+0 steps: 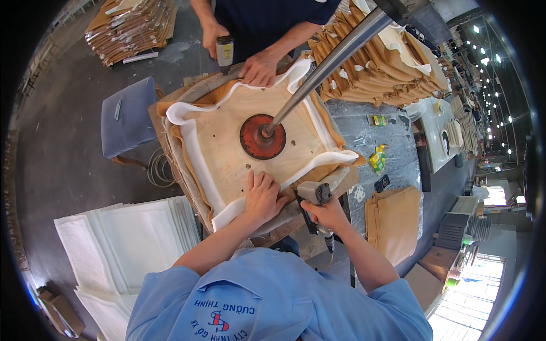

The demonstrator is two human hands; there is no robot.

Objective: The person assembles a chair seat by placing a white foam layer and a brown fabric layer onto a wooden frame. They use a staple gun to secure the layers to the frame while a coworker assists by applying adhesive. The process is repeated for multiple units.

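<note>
A plywood seat board (227, 142) lies on the workbench, wrapped in white foam (190, 148) and tan fabric (182, 136). A red round press pad (259, 142) on a slanted metal rod (335, 57) holds the board down in its middle. My left hand (263, 199) presses the foam flat on the board's near edge. My right hand (329, 214) grips a grey pneumatic staple gun (314, 193), its nose at the near edge just right of my left hand. Across the bench, another person's hands (259, 68) hold the far edge and a second staple gun (224, 51).
A stack of white foam sheets (131, 238) lies at the lower left. A blue upholstered stool (128, 116) stands to the left. Piles of tan covers (381, 62) fill the back right, another pile (392, 219) sits at right. Small yellow-green boxes (376, 159) lie on the grey bench top.
</note>
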